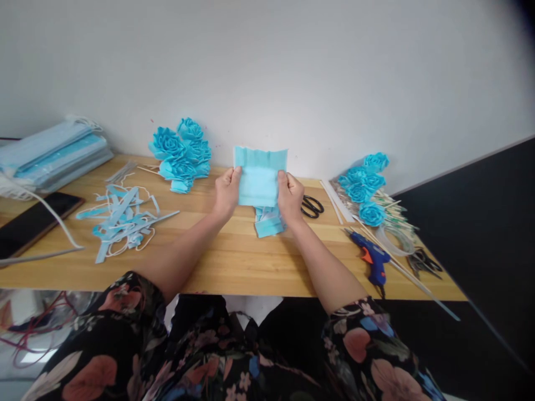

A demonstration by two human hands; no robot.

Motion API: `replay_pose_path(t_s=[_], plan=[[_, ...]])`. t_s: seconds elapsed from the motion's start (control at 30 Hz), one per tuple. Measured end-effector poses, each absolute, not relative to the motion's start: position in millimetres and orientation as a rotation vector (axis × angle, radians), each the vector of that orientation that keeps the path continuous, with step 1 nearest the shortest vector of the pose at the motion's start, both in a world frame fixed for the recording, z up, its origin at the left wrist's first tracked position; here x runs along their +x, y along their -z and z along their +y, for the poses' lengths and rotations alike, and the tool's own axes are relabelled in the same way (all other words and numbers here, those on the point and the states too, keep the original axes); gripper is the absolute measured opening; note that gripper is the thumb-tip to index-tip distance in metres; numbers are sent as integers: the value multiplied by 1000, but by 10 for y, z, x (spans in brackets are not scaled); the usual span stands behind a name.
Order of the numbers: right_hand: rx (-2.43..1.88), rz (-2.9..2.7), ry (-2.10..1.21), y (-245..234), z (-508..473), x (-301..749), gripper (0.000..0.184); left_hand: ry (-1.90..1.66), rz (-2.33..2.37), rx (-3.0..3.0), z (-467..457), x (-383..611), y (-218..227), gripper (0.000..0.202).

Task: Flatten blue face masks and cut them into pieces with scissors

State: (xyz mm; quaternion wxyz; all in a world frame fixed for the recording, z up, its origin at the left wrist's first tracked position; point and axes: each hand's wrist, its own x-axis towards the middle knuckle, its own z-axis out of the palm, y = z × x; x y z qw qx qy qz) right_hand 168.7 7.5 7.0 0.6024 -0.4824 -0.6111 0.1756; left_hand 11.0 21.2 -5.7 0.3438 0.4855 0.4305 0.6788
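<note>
Both hands are up over the bench (234, 262), holding a light blue mask sheet (259, 177) between them. The left hand (227, 192) pinches its left edge, the right hand (290, 195) pinches the right edge, fingers closed on the fabric, and the sheet stands upright above the middle of the bench. Beneath it lies a small pile of blue pieces (270, 223). Black scissors (311, 206) sit just right of the right hand. Blue fabric roses (181, 153) rest by the wall, a blue glue gun (371, 259) well to the right.
</note>
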Motion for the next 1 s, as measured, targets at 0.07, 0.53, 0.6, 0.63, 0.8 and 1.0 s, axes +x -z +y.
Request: replay_pose_path(t_s=[0.07, 0.53, 0.6, 0.63, 0.8, 1.0], plan=[[-1110, -1420, -434, -53, 92, 1700, 52, -1761, 1137, 1286, 208, 113, 53, 46], [-1071, -1310, -523, -2, 185, 1758, 50, -1687, 1026, 1423, 134, 126, 26, 55], [-1075, -1316, -527, 7, 182, 1749, 50, -1674, 1019, 1393, 157, 112, 37, 56], [-1076, -1320, -531, 9, 178, 1743, 50, -1666, 1017, 1376, 172, 106, 45, 56], [-1073, -1349, -565, -10, 138, 1718, 52, -1666, 966, 1285, 237, 85, 95, 46], [-1019, -1360, -577, -63, 109, 1717, 48, -1662, 971, 1258, 239, 89, 116, 45]])
